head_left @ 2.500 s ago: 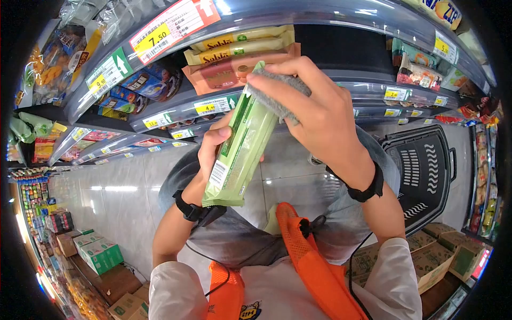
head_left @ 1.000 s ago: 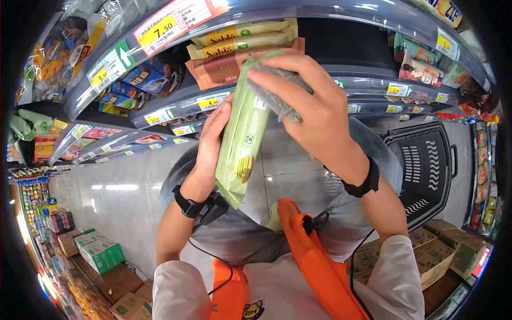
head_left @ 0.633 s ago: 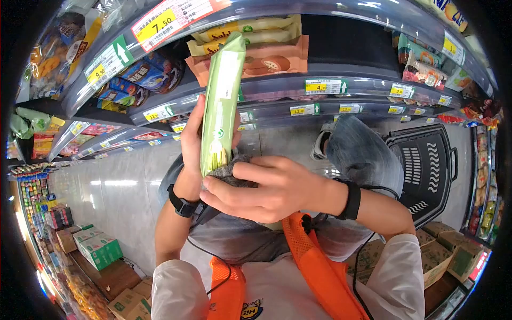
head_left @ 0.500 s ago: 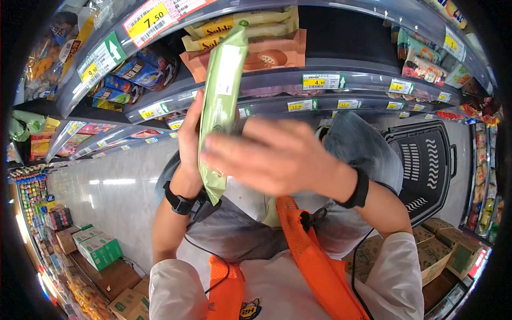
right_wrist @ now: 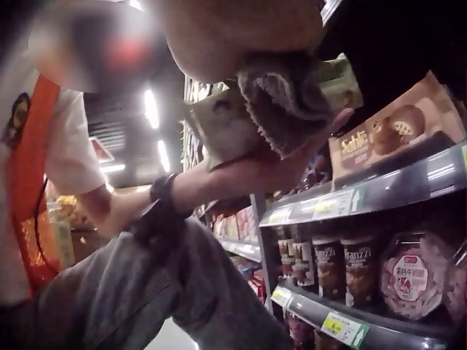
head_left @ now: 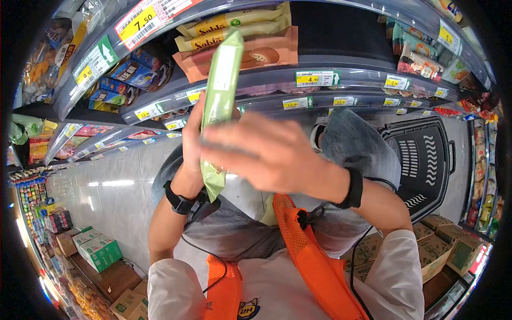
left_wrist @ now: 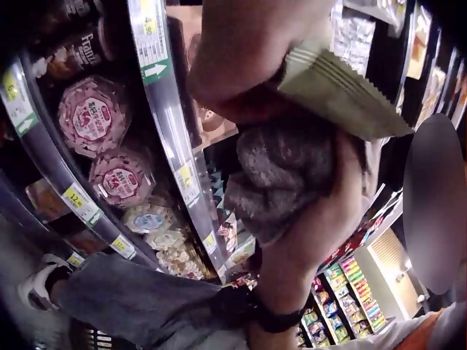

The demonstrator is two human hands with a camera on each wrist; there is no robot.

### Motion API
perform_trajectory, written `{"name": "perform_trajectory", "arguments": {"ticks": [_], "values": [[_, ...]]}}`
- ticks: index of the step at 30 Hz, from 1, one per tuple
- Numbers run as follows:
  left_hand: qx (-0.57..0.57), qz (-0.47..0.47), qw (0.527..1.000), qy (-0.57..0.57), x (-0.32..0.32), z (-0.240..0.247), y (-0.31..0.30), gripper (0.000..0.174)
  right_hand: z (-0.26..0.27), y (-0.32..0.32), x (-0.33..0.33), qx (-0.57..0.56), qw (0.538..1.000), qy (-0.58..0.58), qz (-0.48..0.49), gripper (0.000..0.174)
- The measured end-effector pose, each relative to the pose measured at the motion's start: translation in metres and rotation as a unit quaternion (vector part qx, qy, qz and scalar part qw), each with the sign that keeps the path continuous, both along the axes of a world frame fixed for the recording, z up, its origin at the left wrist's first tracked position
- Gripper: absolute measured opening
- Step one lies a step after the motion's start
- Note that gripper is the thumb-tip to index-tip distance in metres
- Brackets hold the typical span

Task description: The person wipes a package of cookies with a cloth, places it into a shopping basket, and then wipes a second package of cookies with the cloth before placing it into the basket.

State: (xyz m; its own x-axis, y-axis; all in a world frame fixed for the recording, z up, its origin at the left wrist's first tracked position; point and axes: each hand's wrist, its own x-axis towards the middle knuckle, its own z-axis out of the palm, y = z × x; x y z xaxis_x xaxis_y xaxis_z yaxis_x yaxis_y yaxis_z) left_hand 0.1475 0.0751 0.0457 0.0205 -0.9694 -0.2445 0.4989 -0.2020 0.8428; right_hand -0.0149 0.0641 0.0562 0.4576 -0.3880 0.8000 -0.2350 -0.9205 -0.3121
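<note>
In the head view a slim green snack packet (head_left: pixel 221 74) stands almost upright before the shelf, a white label panel facing me. My left hand (head_left: pixel 192 154) holds it from the left and behind. Blurred by motion, my right hand (head_left: pixel 272 154) is across its lower half. In both wrist views this hand grips a bunched grey cloth (left_wrist: pixel 281 164) against the packet. From the right wrist, the folded cloth (right_wrist: pixel 281 106) covers the packet's middle, and the left palm lies beneath. The right hand hides most of the cloth in the head view.
Yellow packets (head_left: pixel 229 24) and a peach-coloured packet (head_left: pixel 256 53) lie on the shelf just behind. Shelf edges (head_left: pixel 368 80) with price tags run across the front. A black basket (head_left: pixel 421 160) stands on the floor at right; cartons (head_left: pixel 98 248) sit at lower left.
The green packet has turned from its barcode side to another face and stands more upright. My right hand with the cloth went from its top end to the bottom, then back up to the lower half.
</note>
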Motion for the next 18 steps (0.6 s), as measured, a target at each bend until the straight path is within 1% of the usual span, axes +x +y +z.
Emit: {"name": "perform_trajectory", "arguments": {"ticks": [1, 2, 3, 5, 6, 7, 9, 10, 11, 12, 14, 15, 17, 18], "values": [[-0.016, -0.055, 0.993, 0.102, 0.007, -0.002, -0.005, 0.037, -0.003, 0.009, 0.002, -0.016, 0.999, 0.017, 0.030, 0.034], [-0.032, -0.110, 0.972, 0.203, 0.012, -0.003, -0.010, 0.037, -0.006, 0.013, 0.004, -0.032, 0.997, 0.035, 0.060, 0.039], [-0.004, -0.058, 0.989, 0.138, 0.007, 0.006, -0.008, 0.037, -0.008, 0.013, 0.007, -0.041, 0.998, 0.021, 0.050, 0.035], [0.012, -0.038, 0.986, 0.161, 0.007, 0.006, -0.009, 0.037, -0.010, 0.012, 0.010, -0.058, 0.998, -0.006, 0.028, 0.026], [0.021, -0.028, 0.984, 0.173, 0.007, 0.004, -0.008, 0.037, -0.009, 0.009, 0.008, -0.055, 0.998, 0.005, 0.002, 0.027], [0.021, -0.025, 0.993, 0.110, 0.007, 0.003, -0.005, 0.038, -0.006, 0.001, 0.005, -0.053, 0.998, 0.015, -0.023, 0.027], [0.057, 0.004, 0.996, 0.069, 0.006, 0.003, -0.001, 0.039, 0.001, -0.022, -0.003, -0.071, 0.994, 0.024, -0.074, 0.030], [0.092, 0.029, 0.991, 0.092, 0.002, 0.003, -0.001, 0.038, 0.004, -0.033, -0.007, -0.079, 0.991, 0.028, -0.100, 0.032], [0.041, -0.057, 0.983, 0.168, 0.009, -0.009, 0.000, 0.038, 0.005, -0.043, -0.014, -0.092, 0.987, 0.034, -0.129, 0.035], [0.039, -0.089, 0.982, 0.161, 0.007, -0.008, -0.002, 0.037, 0.006, -0.048, -0.018, -0.097, 0.984, 0.040, -0.147, 0.038], [0.023, -0.115, 0.976, 0.182, 0.007, -0.009, -0.003, 0.038, 0.007, -0.054, -0.025, -0.101, 0.979, 0.049, -0.172, 0.044], [0.037, -0.094, 0.984, 0.149, 0.005, -0.006, -0.003, 0.036, 0.007, -0.055, -0.026, -0.099, 0.977, 0.052, -0.179, 0.047], [0.065, -0.050, 0.993, 0.084, -0.001, 0.004, -0.002, 0.033, 0.006, -0.047, -0.021, -0.045, 0.984, 0.030, -0.172, 0.049], [0.085, -0.025, 0.993, 0.078, -0.004, 0.007, -0.002, 0.033, 0.004, -0.042, -0.017, -0.033, 0.986, 0.028, -0.163, 0.049]]}}
